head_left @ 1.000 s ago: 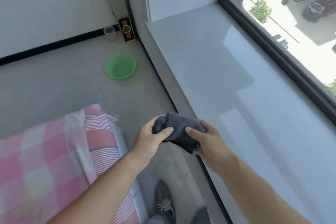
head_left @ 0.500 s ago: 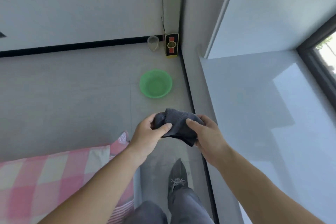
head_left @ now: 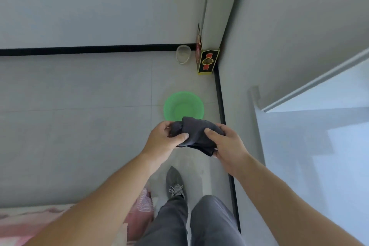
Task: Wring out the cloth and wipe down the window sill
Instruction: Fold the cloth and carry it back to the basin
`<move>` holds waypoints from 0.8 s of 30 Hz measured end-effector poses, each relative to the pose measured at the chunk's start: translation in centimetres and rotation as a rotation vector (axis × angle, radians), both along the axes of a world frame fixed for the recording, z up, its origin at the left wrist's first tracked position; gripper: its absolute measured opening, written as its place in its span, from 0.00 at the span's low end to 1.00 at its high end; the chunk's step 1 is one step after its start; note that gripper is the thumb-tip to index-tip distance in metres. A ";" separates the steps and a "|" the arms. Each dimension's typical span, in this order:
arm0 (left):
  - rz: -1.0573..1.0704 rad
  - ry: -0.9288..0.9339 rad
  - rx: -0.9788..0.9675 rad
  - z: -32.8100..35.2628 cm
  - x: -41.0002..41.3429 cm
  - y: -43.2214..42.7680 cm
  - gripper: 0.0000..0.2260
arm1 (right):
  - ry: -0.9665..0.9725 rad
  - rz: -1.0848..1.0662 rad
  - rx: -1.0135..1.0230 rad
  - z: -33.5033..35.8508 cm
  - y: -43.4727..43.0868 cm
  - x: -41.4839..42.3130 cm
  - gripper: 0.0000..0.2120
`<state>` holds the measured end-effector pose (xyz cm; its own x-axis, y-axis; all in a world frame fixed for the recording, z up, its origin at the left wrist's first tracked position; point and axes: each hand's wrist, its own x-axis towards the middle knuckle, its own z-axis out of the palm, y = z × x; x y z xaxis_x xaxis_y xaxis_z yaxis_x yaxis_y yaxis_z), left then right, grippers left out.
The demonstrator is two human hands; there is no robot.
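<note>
A dark grey cloth (head_left: 196, 133), bunched up, is held between both hands in front of me above the floor. My left hand (head_left: 161, 139) grips its left end and my right hand (head_left: 227, 144) grips its right end, thumbs on top. Just beyond the cloth a green basin (head_left: 183, 106) stands on the tiled floor; its near rim is hidden behind the cloth. The white, glossy window sill (head_left: 319, 146) runs along the right side, to the right of my right hand.
A black and yellow box (head_left: 207, 62) and a clear plastic cup (head_left: 183, 54) stand in the far corner by the wall. A pink checked bedcover (head_left: 139, 211) lies at the lower left. My legs and a grey shoe (head_left: 175, 183) are below my hands.
My view has swung left, away from the window and toward the floor corner. The sill has slid to the right edge and the basin now sits just beyond the cloth. Both hands keep their grip.
</note>
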<state>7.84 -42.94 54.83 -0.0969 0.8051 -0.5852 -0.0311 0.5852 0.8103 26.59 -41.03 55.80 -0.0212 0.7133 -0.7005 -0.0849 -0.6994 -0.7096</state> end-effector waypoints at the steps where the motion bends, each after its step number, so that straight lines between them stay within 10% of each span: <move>1: -0.008 -0.002 -0.015 -0.5 -0.5 1.9 0.17 | -0.006 -0.017 -0.007 -0.6 1.6 -0.5 0.09; 24: -0.529 0.247 -0.239 -22.4 -7.3 36.2 0.15 | -0.018 -0.354 -0.389 -23.8 29.4 -7.6 0.08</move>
<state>0.52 -6.70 32.46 0.1231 0.6306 -0.7663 0.4831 0.6364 0.6013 18.98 -11.58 31.95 0.1888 0.3619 -0.9129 -0.3541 -0.8420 -0.4071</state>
